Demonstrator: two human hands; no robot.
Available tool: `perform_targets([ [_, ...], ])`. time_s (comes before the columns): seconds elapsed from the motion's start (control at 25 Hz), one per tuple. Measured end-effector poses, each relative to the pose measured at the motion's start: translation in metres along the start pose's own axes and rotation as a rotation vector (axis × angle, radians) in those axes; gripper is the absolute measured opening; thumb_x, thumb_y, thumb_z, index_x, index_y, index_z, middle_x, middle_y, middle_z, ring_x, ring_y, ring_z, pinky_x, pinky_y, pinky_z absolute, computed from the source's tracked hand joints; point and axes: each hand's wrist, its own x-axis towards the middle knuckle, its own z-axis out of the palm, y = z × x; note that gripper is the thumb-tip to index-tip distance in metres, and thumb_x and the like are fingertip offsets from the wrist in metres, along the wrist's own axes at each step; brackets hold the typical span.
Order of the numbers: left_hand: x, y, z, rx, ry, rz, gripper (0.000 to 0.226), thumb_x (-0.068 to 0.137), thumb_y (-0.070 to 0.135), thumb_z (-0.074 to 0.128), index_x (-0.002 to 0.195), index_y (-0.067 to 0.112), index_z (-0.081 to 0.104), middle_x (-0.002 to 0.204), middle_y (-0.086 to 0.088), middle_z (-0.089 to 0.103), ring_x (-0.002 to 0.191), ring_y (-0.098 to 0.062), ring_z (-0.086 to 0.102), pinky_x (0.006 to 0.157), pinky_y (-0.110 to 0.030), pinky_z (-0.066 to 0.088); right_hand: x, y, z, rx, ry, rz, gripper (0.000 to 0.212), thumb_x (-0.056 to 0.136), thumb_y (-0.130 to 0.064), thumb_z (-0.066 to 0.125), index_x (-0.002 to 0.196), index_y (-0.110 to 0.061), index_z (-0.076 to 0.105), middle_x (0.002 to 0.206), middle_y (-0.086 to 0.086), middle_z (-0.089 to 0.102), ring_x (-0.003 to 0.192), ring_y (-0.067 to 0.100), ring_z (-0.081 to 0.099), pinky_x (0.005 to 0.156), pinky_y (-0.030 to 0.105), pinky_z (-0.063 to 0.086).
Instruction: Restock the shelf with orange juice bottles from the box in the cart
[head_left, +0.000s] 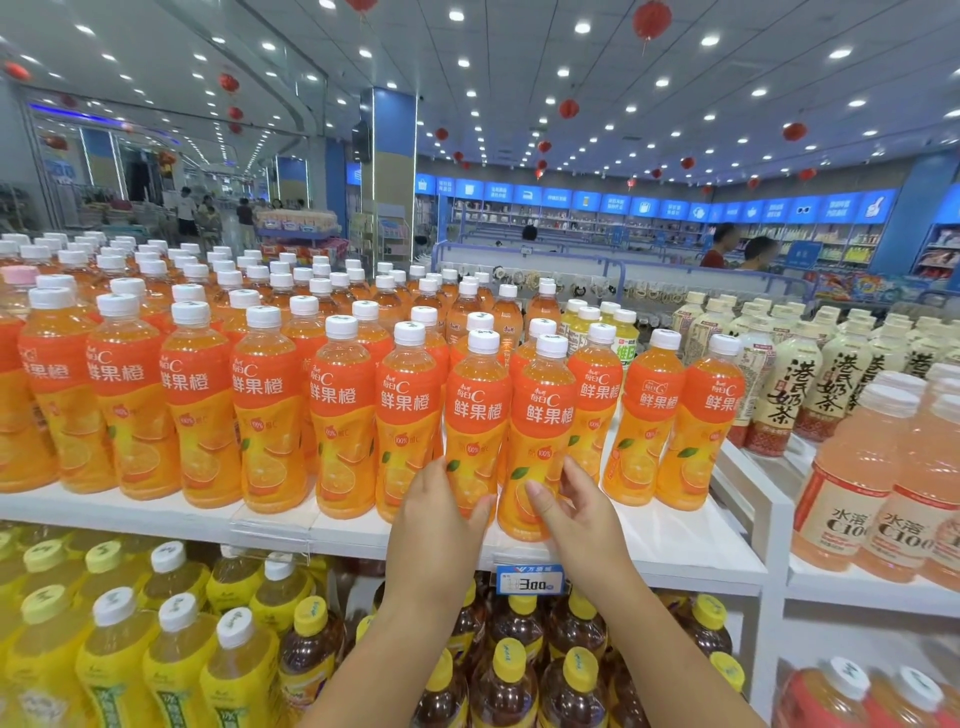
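Observation:
Many orange juice bottles with white caps and orange labels fill the white top shelf (675, 551). Two of them stand at the shelf's front edge, side by side. My left hand (441, 514) wraps the base of the left bottle (475, 410). My right hand (576, 506) grips the lower part of the right bottle (543, 421) with thumb and fingers. Both bottles stand upright on the shelf, slightly forward of the front row. Neither the box nor the cart is in view.
Milk tea bottles (784, 395) and pale pink drink bottles (852, 493) stand to the right. The shelf below holds yellow-label bottles (171, 660) and dark tea bottles (519, 654). A price tag (529, 579) hangs on the shelf edge. Shoppers stand far off.

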Motion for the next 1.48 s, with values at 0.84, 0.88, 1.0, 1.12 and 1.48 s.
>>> perform_targets([
  [0.84,-0.028,0.015,-0.026,-0.265,-0.244,-0.077,0.028,0.102,0.047,0.047,0.129,0.051,0.038,0.113,0.042,0.038,0.123,0.002,0.041,0.101,-0.02,0.031,-0.025,-0.022,0.003,-0.018,-0.024,0.077,0.035,0.101,-0.039,0.055,0.133,-0.048,0.043,0.129,-0.034,0.054,0.117,-0.014,0.052,0.094,0.013,0.043],
  [0.88,-0.031,0.016,-0.026,-0.277,-0.257,-0.074,0.023,0.102,0.048,0.047,0.12,0.058,0.037,0.112,0.043,0.039,0.124,0.001,0.044,0.101,-0.021,0.032,-0.028,-0.022,0.001,-0.029,-0.024,0.079,0.035,0.101,-0.039,0.054,0.134,-0.045,0.043,0.129,-0.036,0.051,0.118,-0.013,0.05,0.095,0.012,0.041],
  [1.0,-0.039,0.012,-0.025,-0.321,-0.309,-0.059,0.045,0.101,0.054,0.044,0.144,0.045,0.036,0.138,0.03,0.042,0.137,-0.008,0.042,0.106,-0.025,0.032,-0.043,-0.026,-0.003,-0.093,-0.006,0.098,0.046,0.101,-0.044,0.051,0.145,-0.035,0.041,0.134,-0.032,0.044,0.128,-0.005,0.043,0.104,0.017,0.036],
  [1.12,-0.051,0.008,-0.026,-0.286,-0.339,-0.072,0.075,0.098,0.063,0.04,0.16,0.025,0.019,0.163,0.011,0.027,0.146,-0.011,0.033,0.12,-0.037,0.028,-0.061,-0.025,-0.007,-0.149,0.026,0.125,0.061,0.099,-0.05,0.05,0.154,-0.027,0.035,0.154,-0.014,0.041,0.143,0.008,0.038,0.116,0.032,0.035],
  [1.48,-0.092,-0.019,-0.031,-0.364,-0.578,0.112,0.064,0.1,0.056,0.043,0.155,0.025,0.033,0.157,0.008,0.04,0.143,-0.009,0.037,0.117,-0.036,0.034,-0.164,-0.027,-0.02,-0.25,0.298,0.254,0.053,0.099,-0.045,0.055,0.149,-0.03,0.043,0.15,-0.012,0.048,0.139,0.007,0.044,0.111,0.03,0.038],
])
